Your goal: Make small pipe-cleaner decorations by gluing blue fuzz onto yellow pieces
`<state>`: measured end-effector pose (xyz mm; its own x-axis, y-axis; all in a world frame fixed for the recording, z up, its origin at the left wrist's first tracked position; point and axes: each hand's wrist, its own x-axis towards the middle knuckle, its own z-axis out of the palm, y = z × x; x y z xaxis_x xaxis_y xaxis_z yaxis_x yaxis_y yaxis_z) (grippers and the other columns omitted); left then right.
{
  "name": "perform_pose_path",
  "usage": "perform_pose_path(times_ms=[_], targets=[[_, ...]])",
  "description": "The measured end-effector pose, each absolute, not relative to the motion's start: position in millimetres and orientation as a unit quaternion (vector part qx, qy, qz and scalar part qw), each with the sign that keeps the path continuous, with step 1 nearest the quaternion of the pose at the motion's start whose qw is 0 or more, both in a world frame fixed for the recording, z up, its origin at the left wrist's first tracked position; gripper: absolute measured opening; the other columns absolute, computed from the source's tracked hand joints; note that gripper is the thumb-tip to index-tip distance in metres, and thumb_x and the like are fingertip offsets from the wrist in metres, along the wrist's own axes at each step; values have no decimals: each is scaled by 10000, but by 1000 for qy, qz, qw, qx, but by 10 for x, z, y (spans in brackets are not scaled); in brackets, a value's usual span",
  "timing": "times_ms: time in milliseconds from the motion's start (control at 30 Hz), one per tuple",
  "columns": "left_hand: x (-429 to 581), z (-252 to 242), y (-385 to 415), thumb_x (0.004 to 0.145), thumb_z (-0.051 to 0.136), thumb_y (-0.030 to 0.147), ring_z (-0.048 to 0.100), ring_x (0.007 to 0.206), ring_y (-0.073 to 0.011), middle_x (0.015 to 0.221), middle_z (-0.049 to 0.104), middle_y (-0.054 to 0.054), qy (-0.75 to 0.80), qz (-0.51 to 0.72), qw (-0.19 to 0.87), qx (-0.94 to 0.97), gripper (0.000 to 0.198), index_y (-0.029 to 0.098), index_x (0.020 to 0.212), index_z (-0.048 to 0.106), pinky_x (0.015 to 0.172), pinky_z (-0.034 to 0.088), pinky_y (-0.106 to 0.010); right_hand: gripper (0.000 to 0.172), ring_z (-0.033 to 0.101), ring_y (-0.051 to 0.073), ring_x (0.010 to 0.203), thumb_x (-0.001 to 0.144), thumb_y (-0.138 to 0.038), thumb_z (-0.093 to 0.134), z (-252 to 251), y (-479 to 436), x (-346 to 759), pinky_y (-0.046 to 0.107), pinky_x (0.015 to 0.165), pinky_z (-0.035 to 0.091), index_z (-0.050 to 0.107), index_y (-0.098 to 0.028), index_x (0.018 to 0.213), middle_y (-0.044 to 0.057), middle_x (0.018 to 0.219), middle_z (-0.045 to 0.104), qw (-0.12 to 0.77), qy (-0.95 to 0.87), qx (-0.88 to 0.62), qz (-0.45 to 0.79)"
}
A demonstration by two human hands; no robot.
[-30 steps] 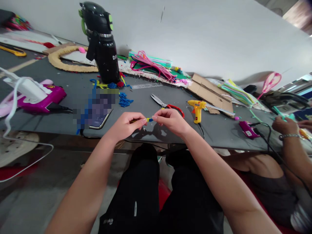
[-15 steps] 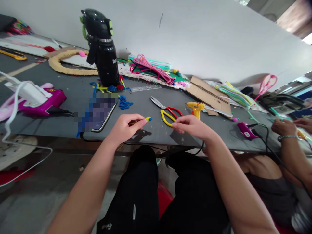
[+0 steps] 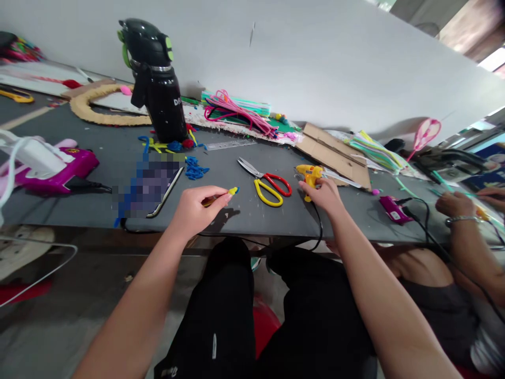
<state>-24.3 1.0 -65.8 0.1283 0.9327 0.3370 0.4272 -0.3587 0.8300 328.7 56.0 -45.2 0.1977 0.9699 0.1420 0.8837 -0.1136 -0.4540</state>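
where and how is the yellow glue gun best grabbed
Probably by the handle of the glue gun, with the right hand coming from the near right: the handle points toward the near side, while the nozzle points left, away from that approach. The cord trails nearward below.

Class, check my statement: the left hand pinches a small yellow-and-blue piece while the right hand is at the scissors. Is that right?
Not quite: the right hand is at the yellow glue gun, not the scissors, as the head view shows. The left hand does pinch the small yellow-and-blue piece.
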Motion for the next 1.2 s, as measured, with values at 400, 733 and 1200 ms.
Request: perform_pose_path(times_ms=[400,733,1200], targets=[[-256,-705,17,871,646,431,624,659,-148,776,751,-31,510,451,258,685,270,188,862,763,609,455,-244,316,522,153,572,775,-482,745,-274,-77,2421,300,513,415,695,-206,919,19,656,595,334,-634,-547,434],[-268,-645,21,879,643,423,592,621,-137,700,715,-18,501,444,292,683,274,176,819,744,578,434,-235,78,552,189,660,762,-301,679,-319,-95,2173,344,588,456,669,-223,766,36,727,629,311,-656,-530,438],[-270,-655,25,876,655,380,584,608,-123,679,698,-3,487,445,308,686,232,182,803,751,551,407,-220,72,557,160,640,723,-277,608,-335,-89,2126,297,575,475,623,-206,727,2,680,599,302,-679,-521,421]])
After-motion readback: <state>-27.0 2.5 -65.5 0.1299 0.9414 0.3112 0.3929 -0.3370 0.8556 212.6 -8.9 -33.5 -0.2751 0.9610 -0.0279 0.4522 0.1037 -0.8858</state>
